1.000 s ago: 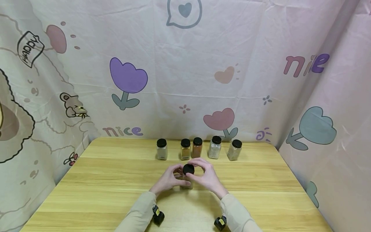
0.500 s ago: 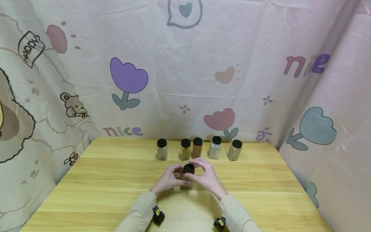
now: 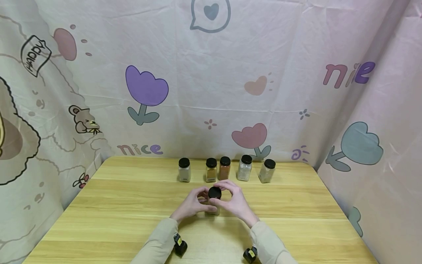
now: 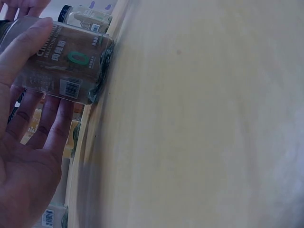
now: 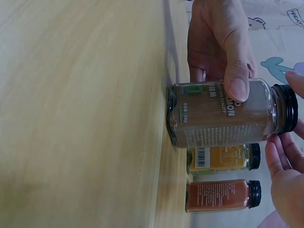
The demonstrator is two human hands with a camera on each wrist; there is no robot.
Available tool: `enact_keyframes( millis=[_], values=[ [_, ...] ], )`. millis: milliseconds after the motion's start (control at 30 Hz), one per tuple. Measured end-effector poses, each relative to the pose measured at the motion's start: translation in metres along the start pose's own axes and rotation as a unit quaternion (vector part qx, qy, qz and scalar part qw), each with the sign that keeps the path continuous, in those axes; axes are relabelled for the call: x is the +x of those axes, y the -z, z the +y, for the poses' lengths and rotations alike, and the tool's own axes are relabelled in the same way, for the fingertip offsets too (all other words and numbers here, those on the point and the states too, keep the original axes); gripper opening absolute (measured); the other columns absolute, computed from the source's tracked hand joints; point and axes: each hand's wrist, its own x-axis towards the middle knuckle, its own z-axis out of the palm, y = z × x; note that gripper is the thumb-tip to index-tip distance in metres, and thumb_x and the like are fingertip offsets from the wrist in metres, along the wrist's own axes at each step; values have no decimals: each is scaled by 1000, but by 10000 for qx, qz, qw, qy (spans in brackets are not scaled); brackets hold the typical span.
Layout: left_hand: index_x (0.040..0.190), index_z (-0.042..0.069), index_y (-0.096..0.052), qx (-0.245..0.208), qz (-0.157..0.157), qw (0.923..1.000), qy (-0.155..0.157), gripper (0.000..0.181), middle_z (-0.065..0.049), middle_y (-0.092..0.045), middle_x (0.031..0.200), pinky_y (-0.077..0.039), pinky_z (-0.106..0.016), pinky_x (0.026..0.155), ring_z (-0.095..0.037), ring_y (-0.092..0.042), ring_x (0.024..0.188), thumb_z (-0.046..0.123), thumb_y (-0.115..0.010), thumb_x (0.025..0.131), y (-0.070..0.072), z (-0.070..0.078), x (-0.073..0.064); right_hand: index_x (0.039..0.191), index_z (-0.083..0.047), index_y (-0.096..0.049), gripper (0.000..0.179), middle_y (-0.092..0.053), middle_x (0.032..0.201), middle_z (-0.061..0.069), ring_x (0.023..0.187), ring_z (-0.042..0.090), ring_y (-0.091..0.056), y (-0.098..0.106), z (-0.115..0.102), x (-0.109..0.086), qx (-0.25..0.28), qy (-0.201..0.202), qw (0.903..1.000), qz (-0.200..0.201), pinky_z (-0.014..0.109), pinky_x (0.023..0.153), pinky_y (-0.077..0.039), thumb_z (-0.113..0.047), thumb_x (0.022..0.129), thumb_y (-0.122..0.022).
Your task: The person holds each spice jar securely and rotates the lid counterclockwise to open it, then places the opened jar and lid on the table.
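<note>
A square glass jar of brown cinnamon powder (image 5: 204,116) stands upright on the table in front of me. My left hand (image 3: 190,204) grips its body, the thumb lying across the printed label in the left wrist view. Around the jar's black screw lid (image 3: 214,192), my right hand (image 3: 236,201) curls its thumb and fingers at the edge. In the right wrist view the lid sits on the jar's neck, with a strip of clear glass showing below it. Part of the jar's lower body is hidden by my left fingers in the head view.
Along the back of the wooden table (image 3: 132,205) stand several black-lidded spice jars: a pale one (image 3: 184,172) at left, a yellow one (image 3: 211,172), an orange-red one (image 3: 224,170), and two whitish jars at right. A printed cloth (image 3: 197,91) hangs behind.
My right thumb has shifted slightly left along the front of the lid. My left hand and the jar keep their place.
</note>
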Motion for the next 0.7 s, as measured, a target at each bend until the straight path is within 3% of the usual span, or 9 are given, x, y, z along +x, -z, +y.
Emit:
enact_keyframes(
  millis=[233,533,700],
  values=[
    [112,5,-64,-24,-16,10000,-31,42,-9,-68,110,-57,-22,92,-16,-66,99,11,-87,78,0,0,0,115,-11,-73,40,-70,114,7,98,19,-61,-2,1,-1,-75,-59,9997,229,33,91,-55,-15,78,-88],
    [112,6,-64,-15,-16,10000,-84,41,-8,-68,109,-57,-22,89,-15,-66,96,11,-87,78,0,-1,-1,115,-7,-72,34,-71,117,10,106,25,-66,-1,1,1,126,231,9997,-24,27,95,-55,-7,83,-82],
    [112,5,-64,-7,-29,10000,-88,41,-9,-68,111,-56,-22,92,-15,-66,99,11,-87,78,0,-2,0,118,-10,-71,38,-70,119,9,107,24,-65,-1,1,0,32,204,9998,-24,31,96,-56,-13,82,-84]
  ],
)
